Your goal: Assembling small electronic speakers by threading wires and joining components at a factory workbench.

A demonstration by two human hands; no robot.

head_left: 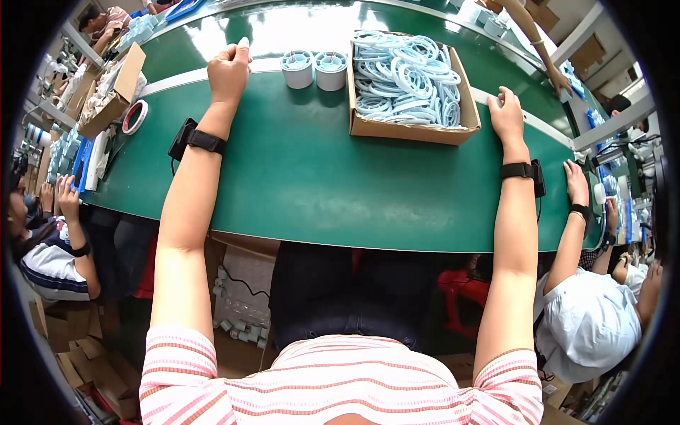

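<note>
My left hand is raised over the far left part of the green table, closed in a fist with the thumb up; nothing shows in it. Closest to it stand two short white cylinders, a left one and a right one, upright side by side with light blue spoked tops and a thin pin at the centre of each. To their right sits an open cardboard box heaped with light blue plastic rings. Just right of the box is my right hand, fingers loosely bent and apart, holding nothing.
The green table curves in front of me. On its left lie a tape roll and a cardboard box of parts. People work at both sides; a co-worker's hand rests on the table at the right. White posts rise at both ends.
</note>
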